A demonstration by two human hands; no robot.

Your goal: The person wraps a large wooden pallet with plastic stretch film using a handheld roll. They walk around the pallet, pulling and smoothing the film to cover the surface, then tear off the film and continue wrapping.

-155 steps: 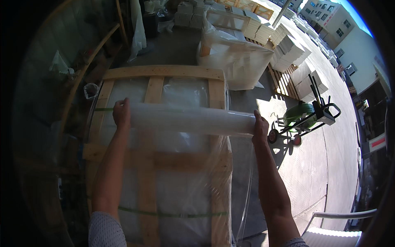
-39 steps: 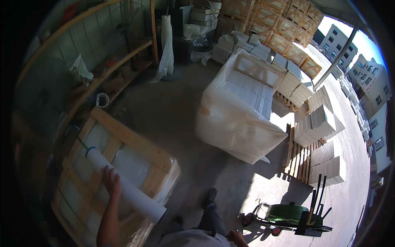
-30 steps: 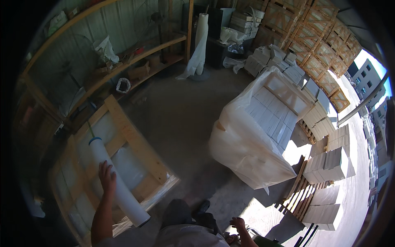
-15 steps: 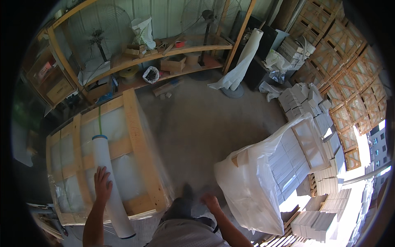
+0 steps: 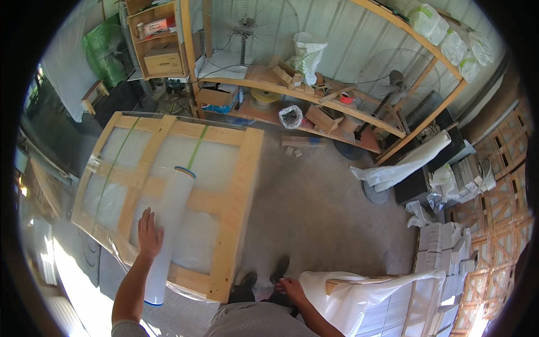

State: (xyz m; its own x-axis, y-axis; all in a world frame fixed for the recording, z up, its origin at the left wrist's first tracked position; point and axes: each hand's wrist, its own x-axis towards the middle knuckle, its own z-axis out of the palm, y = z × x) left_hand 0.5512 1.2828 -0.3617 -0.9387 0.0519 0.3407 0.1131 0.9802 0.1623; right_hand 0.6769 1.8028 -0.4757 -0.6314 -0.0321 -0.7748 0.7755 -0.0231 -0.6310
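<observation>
A long roll of clear stretch film (image 5: 173,224) with blue-rimmed ends lies slantwise over a wood-framed crate (image 5: 229,236), its near end jutting past the crate's front edge. My left hand (image 5: 150,238) rests flat against the roll's left side, fingers stretched out and not wrapped round it. Green straps (image 5: 196,149) and clear film run over the crate's pale panels. In front of my body, beside my thigh, my right hand (image 5: 289,287) hangs with its fingers curled; I see nothing in it.
Shelving (image 5: 314,95) with boxes, a spool and fans stands along the far wall. Concrete floor (image 5: 320,208) lies between the crate and a plastic-covered stack (image 5: 359,303) at the lower right. White packages (image 5: 441,247) and wooden crates (image 5: 494,253) line the right side.
My view has swung left, so the crate and shelves sit farther right in it. My left hand stays on the film roll; my right hand stays low by my body.
</observation>
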